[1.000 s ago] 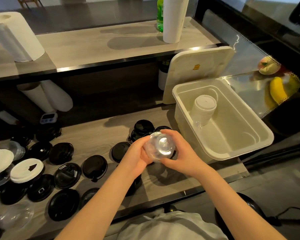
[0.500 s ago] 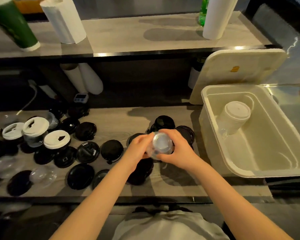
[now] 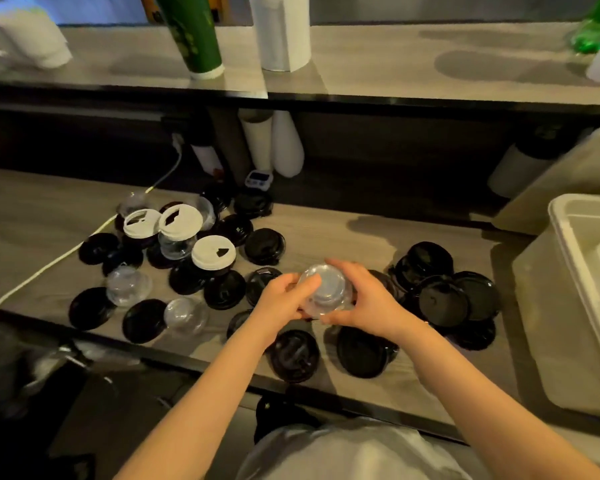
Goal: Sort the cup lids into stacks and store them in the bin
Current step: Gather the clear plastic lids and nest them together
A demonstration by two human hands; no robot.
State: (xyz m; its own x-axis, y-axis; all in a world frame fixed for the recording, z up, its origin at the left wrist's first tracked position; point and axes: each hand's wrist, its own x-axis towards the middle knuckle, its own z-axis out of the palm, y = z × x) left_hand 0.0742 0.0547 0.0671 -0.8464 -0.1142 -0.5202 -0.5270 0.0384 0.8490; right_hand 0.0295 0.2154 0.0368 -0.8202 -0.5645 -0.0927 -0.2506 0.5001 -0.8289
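Stack of clear lids (image 3: 326, 291) held just above surface (image 3: 329, 230), gripped from both sides: left hand (image 3: 281, 303) and right hand (image 3: 371, 306), fingers curled round its rim. Black lids (image 3: 264, 245) and white lids (image 3: 213, 252) lie scattered below and left. Bin (image 3: 548, 323) at far right, apart from stack

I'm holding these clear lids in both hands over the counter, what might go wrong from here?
The stack of clear lids, held only between left hand and right hand, may slide apart on the way to the bin far right. Your forearms pass over black lids near the front edge of the counter and might knock them off.
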